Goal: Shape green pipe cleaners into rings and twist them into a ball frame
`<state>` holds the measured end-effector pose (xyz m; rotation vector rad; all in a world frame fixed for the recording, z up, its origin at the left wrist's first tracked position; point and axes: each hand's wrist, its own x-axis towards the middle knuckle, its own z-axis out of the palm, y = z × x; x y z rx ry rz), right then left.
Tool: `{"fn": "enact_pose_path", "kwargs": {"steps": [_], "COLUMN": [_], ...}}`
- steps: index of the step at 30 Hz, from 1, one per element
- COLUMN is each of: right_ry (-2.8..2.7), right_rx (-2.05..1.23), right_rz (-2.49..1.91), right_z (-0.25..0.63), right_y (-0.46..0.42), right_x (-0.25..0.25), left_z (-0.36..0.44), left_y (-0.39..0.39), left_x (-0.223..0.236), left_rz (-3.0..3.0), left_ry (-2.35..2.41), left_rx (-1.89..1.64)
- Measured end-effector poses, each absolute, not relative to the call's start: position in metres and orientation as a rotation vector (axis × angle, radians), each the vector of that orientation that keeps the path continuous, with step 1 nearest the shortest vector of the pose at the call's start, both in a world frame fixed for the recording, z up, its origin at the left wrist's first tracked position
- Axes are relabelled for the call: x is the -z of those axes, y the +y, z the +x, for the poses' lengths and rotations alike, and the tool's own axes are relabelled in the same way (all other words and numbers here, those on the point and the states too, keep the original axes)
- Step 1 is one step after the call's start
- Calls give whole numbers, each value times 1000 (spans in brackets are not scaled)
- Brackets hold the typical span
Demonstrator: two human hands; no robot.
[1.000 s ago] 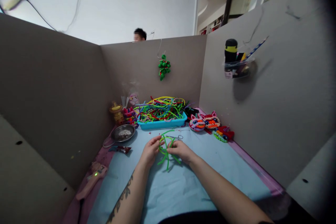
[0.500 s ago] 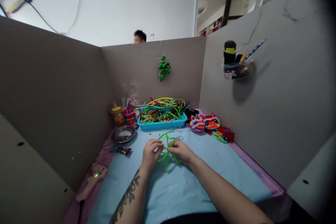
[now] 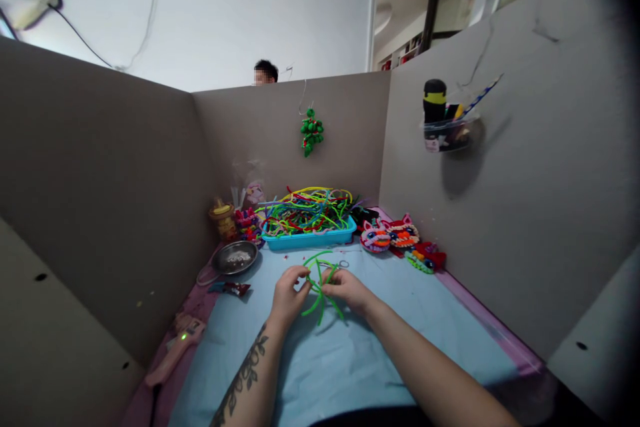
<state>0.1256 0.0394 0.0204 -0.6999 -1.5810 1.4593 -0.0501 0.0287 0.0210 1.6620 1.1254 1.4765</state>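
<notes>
Several bright green pipe cleaners (image 3: pixel 321 310), crossed and joined near their middle, are held just above the blue table cover. On the left side my left hand (image 3: pixel 290 292) pinches one of the green stems between thumb and fingertips. My right hand (image 3: pixel 347 288) grips the bunch near its centre from the right, thumb and forefinger closed on it. Loose green ends stick out upward and down toward me. Just behind my right fingers lies a pair of scissors (image 3: pixel 344 265), partly hidden.
A blue tray (image 3: pixel 310 240) heaped with coloured pipe cleaners stands at the back. Finished fuzzy pieces (image 3: pixel 375 237) lie right of it. On the left are a metal dish (image 3: pixel 220 259) with small white bits and a pink glue gun (image 3: pixel 175 350). Grey partitions (image 3: pixel 290 127) enclose the table.
The green pipe cleaners have turned slightly in my fingers, and their upper ends have shifted. Both hands stay in nearly the same place.
</notes>
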Motion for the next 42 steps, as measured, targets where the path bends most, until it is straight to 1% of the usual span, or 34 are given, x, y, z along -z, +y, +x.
{"fn": "enact_pose_path", "kwargs": {"steps": [4, 9, 13, 18, 22, 28, 42], "right_ry": [-1652, -1664, -1698, -1795, -1852, -1810, -1792], "right_rx": [-1417, -1398, -1372, -1274, -1217, -1187, -1190], "right_rz": [-667, -677, -680, -668, -710, -776, -809], "right_z": [124, 125, 126, 125, 125, 125, 115], "right_y": [38, 38, 40, 40, 41, 43, 41], "right_x": [-23, -23, -23, -22, -17, -11, -12], "left_z": [-51, -51, -52, -52, -52, -54, -51], "left_y": [28, 28, 27, 31, 35, 37, 40], "left_x": [-19, -22, -28, -28, -27, -23, -23], "left_rz": [1709, 1510, 1459, 1327, 1295, 1118, 1022], "left_ry": [1134, 1120, 1016, 913, 858, 766, 914], "left_rx": [-1489, -1474, -1393, -1403, -1305, -1346, -1406]}}
